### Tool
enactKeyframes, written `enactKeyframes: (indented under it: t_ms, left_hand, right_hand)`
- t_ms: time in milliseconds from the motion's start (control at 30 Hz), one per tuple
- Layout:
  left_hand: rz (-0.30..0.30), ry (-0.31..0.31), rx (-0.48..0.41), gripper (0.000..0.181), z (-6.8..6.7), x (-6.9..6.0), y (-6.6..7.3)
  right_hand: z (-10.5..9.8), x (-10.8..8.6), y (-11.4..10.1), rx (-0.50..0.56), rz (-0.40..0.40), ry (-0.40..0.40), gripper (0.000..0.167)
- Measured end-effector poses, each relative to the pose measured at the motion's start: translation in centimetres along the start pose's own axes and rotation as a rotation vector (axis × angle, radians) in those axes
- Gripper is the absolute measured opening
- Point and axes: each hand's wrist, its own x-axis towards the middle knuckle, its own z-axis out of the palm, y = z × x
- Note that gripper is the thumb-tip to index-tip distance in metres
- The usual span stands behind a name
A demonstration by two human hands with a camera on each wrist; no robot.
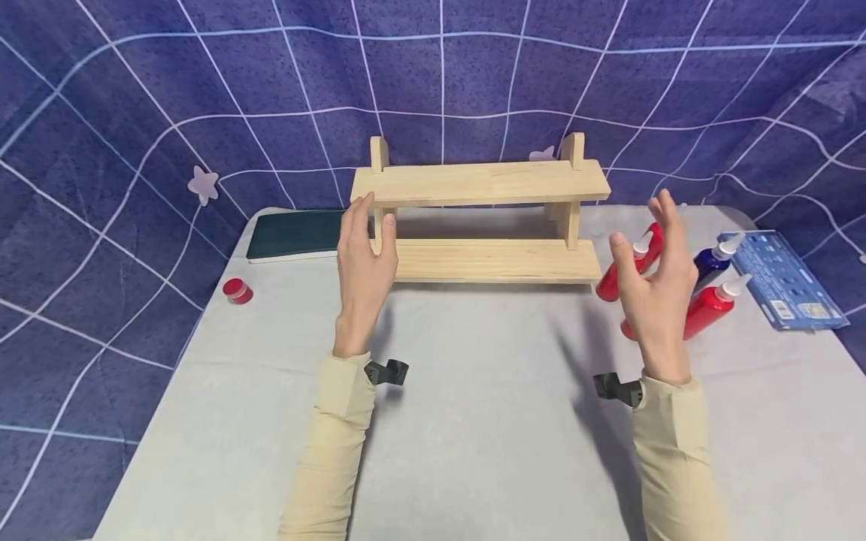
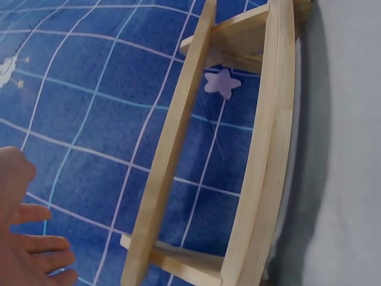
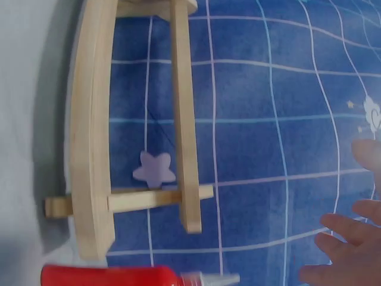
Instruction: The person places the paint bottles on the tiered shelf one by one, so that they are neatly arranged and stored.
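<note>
A two-tier wooden shelf (image 1: 473,259) stands at the back of the table, its upper board (image 1: 480,182) held between two side posts. My left hand (image 1: 365,274) is raised near the shelf's left end, fingers extended and nothing held. Over by the right end hovers my right hand (image 1: 656,293), also without anything in it, its fingers spread and slightly bent. Behind and beside it are red bottles (image 1: 709,309) with white nozzle caps and a dark blue bottle (image 1: 710,263); the hand partly hides them. In the right wrist view a red bottle (image 3: 107,276) lies close to the shelf.
A dark green book (image 1: 294,234) lies at the back left, with a small red-lidded jar (image 1: 237,291) in front of it. At the far right is a blue printed package (image 1: 785,278). A blue gridded cloth (image 1: 440,83) hangs behind the table (image 1: 473,421).
</note>
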Motion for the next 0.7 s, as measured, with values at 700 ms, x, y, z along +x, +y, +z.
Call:
enactKeyframes:
  t_ms: [700]
  left_hand:
    - [-0.362, 0.066, 0.045, 0.045, -1.6, -1.0, -7.1]
  right_hand:
    - [-2.5, -1.0, 3.7, 0.103, 0.295, 0.119, 0.063]
